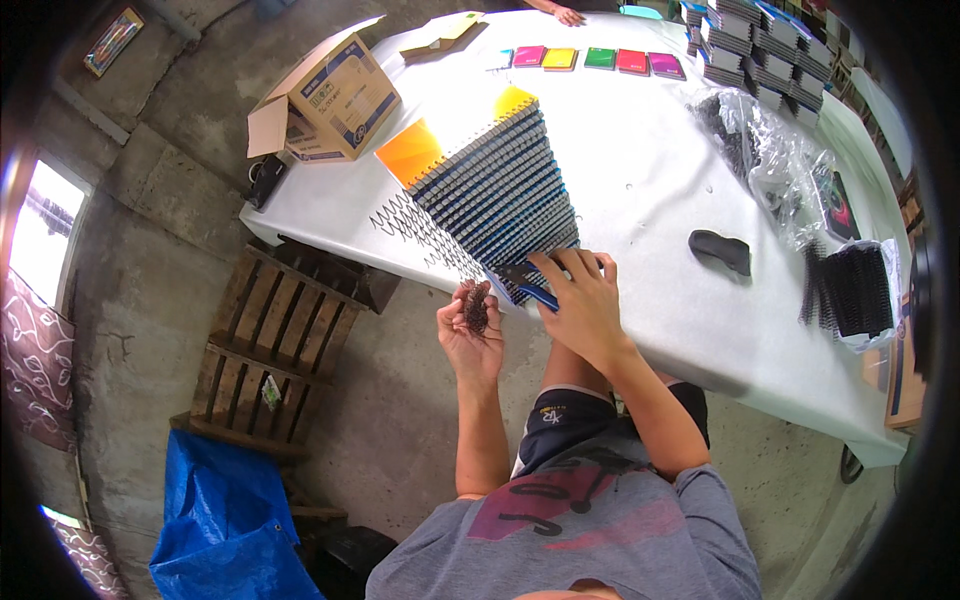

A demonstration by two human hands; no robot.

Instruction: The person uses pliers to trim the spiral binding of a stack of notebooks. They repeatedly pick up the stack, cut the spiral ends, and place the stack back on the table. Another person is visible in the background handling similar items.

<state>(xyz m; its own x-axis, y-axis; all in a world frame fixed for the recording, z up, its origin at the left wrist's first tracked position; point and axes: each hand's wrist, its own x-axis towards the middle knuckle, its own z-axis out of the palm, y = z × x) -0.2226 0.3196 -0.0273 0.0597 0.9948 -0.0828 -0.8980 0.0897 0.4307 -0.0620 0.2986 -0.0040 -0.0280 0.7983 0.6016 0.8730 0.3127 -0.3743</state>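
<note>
My left hand [468, 340], just off the table's near edge, is closed around a dark brown tangle of thin wiry pieces [476, 308]. In my right hand [583, 305] is a pair of pliers [541, 294] with blue handles; its dark jaws point left at the near end of a tall stack of spiral notebooks [495, 180]. Orange covers show at the stack's far corners. Wavy dark coil ends [405, 225] stick out along its left side. Whether the jaws touch a coil I cannot make out.
On the white table [640, 290] stand a cardboard box [345, 105], a row of small colourful notebooks [600, 60], a dark grey object [720, 252], and black coils [855, 290] by clear plastic. Notebook piles [765, 50] rise far right. Another person's hand [569, 17] rests at the far edge.
</note>
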